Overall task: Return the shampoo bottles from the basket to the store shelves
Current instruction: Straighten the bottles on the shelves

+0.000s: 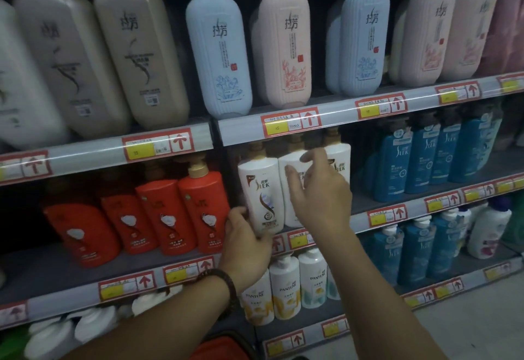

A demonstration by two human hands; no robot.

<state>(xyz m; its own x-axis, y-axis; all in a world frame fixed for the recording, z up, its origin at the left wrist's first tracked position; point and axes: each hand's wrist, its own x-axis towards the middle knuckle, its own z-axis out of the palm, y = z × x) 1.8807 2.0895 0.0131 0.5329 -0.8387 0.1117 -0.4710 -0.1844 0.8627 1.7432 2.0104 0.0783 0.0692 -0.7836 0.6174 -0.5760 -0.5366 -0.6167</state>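
Gripping the white shampoo bottle (260,189) low down with the left hand (246,243), at the front edge of the middle shelf (358,222). Right hand (320,198) open, spread across the neighbouring bottle (292,161). Looks slick, rigid, probably heavy-ish, so better grabbed round the body, not the pump (256,148).

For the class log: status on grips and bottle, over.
Left grip holds white bottle at shelf. Right grip open at next bottle. Red bottles close left.

A: What does the person wear?
B: A dark brown bracelet of round beads (226,277), toward seven o'clock, right behind the left hand (246,243)
A: And the right forearm (365,288), at five o'clock?
B: Bare, like the left one
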